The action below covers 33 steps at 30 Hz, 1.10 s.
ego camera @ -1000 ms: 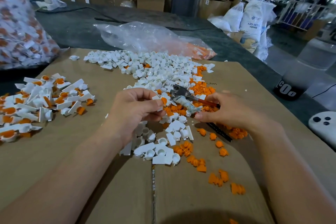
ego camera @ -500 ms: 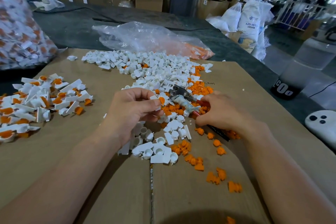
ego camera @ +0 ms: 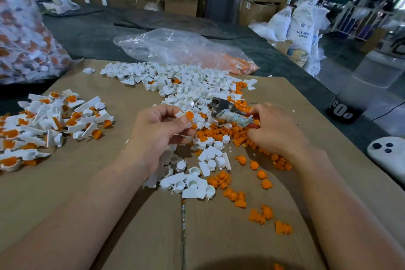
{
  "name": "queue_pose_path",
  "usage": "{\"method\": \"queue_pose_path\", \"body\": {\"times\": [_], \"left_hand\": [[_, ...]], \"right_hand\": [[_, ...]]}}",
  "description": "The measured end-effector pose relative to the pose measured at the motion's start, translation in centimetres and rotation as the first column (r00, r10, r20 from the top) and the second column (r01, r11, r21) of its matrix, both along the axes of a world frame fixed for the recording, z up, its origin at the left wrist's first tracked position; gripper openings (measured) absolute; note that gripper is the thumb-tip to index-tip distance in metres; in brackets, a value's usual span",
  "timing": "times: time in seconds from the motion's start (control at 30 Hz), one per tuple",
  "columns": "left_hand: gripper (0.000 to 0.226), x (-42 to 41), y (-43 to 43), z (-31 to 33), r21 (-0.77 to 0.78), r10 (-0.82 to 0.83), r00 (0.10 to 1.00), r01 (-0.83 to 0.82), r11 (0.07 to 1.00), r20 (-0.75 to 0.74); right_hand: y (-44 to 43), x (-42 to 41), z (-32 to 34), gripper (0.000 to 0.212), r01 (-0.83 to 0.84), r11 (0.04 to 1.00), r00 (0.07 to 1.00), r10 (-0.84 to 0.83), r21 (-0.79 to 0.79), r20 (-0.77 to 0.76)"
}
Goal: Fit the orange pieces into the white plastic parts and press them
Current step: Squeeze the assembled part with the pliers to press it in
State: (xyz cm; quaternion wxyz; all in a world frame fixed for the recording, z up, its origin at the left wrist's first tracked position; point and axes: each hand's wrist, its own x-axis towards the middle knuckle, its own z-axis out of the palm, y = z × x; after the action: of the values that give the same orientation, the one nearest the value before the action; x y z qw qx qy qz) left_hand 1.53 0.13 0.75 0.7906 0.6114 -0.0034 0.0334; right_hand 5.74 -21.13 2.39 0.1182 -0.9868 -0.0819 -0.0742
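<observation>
Orange piece (ego camera: 189, 114), round, in white plastic part (ego camera: 180, 114), pinched by left hand (ego camera: 157, 136) fingers; right hand (ego camera: 275, 132) fingers unclear.

Bright-ish even indoor light, daylight from top-right bg, glare on clear plastic bag (ego camera: 175, 48), soft faint shadow under left hand (ego camera: 157, 133) on cardboard (ego camera: 87, 193), fisheye bending at edges, bg soft.

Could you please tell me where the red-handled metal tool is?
In the head view, the red-handled tool lies right of centre on the loose orange pieces, its handle end at the right hand.
</observation>
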Motion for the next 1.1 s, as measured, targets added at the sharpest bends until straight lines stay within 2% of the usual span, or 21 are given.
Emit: {"method": "queue_pose_path", "body": {"times": [0.23, 0.37, 0.6, 1.1], "left_hand": [[0.014, 0.2, 0.1, -0.3, -0.112, 0.034, 0.998, -0.029, 0.993, 0.046], [0.012, 0.3, 0.0, -0.3, -0.126, 0.031, 0.996, -0.021, 0.992, 0.08], [0.013, 0.4, -0.1, -0.3, -0.155, 0.06, 0.992, -0.043, 0.987, 0.111], [0.011, 0.5, 0.0, -0.4, -0.144, 0.098, 0.979, -0.072, 0.987, 0.181]], "right_hand": [[0.5, -0.9, 0.5, 0.018, -0.049, 0.99, 0.99, 0.031, 0.132, 0.137], [1.2, -1.4, 0.2, 0.025, -0.104, 0.991, 0.988, 0.094, 0.083, 0.124], [2.0, -2.1, 0.5, 0.036, -0.208, 0.943, 0.977, 0.187, 0.259, 0.104], [3.1, -2.4, 0.1, 0.031, -0.286, 0.929, 0.958, 0.275, 0.235, 0.081]]}}
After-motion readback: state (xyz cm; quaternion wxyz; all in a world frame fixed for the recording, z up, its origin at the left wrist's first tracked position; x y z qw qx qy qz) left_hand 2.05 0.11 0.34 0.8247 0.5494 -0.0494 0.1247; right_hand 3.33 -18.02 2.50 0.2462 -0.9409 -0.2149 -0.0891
